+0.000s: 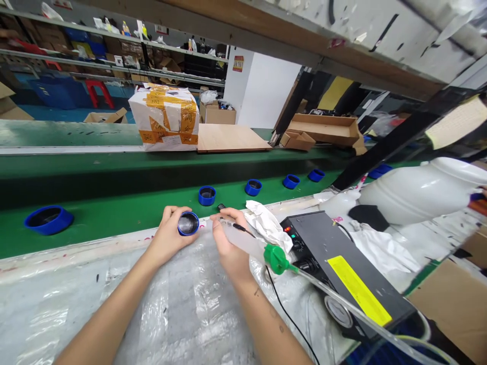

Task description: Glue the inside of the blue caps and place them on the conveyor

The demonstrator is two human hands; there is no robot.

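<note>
My left hand (172, 238) is closed around a small round blue cup (188, 234) with a dark inside, tilted so its opening faces me. In my right hand (232, 248) is a translucent dispensing syringe (247, 240) with a green cap (276, 258), and a clear air tube (335, 296) runs from the cap to the lower right. The syringe's front end points toward the blue cup, a little to its right. Its tip is hard to make out behind my fingers. A crumpled white tissue (265, 221) lies just right of my right hand.
More blue cups, such as one at left (48, 220) and one ahead (207, 195), stand on the green conveyor belt (114, 203). A black control box (342, 268) with lit lights sits at right, near a white plastic drum (422, 190). A taped carton (167, 117) stands beyond the belt.
</note>
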